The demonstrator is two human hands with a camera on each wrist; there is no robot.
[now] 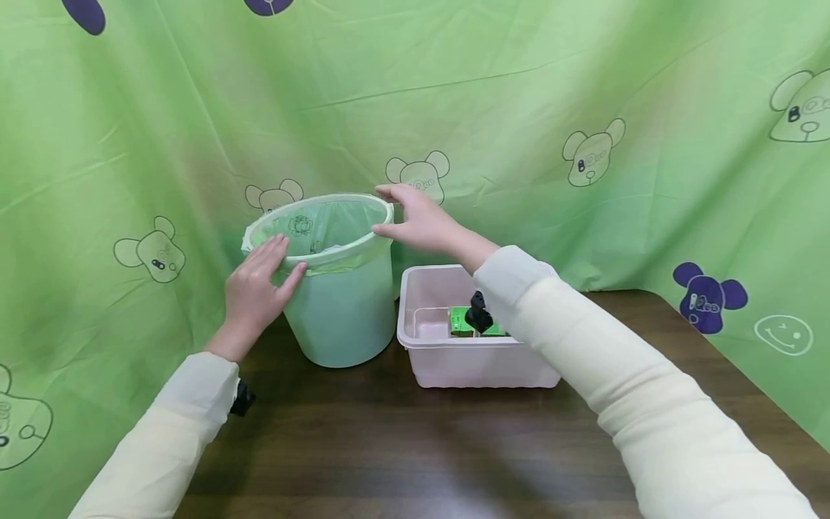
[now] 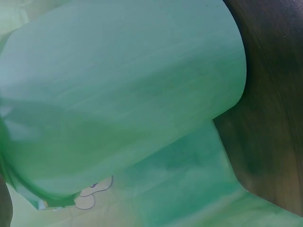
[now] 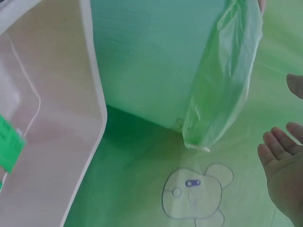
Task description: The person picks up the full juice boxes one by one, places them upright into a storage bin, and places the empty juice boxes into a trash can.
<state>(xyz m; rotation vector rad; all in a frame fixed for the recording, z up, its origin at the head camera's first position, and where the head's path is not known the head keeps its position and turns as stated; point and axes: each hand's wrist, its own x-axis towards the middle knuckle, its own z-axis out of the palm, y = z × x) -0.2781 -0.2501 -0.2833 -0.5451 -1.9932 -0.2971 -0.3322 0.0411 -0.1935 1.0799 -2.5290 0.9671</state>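
Observation:
A pale green trash bin (image 1: 340, 317) stands upright on the table, lined with a thin translucent green bag (image 1: 344, 261) folded over its rim. At the near left of the rim is my left hand (image 1: 256, 288), with fairly straight fingers and the thumb spread apart. My right hand (image 1: 421, 220) is beside the right side of the rim, fingers extended and thumb apart. In the right wrist view that right hand (image 3: 286, 175) holds nothing and appears apart from the bag's edge (image 3: 227, 90). The bin wall (image 2: 123, 90) fills most of the left wrist view.
A pale pink plastic basin (image 1: 480, 364), partly hidden by my right forearm, stands right of the bin with green packages (image 1: 460, 321) inside. Behind hangs a green curtain (image 1: 493, 94) with cartoon heads. The dark wooden table (image 1: 389, 447) extends toward me.

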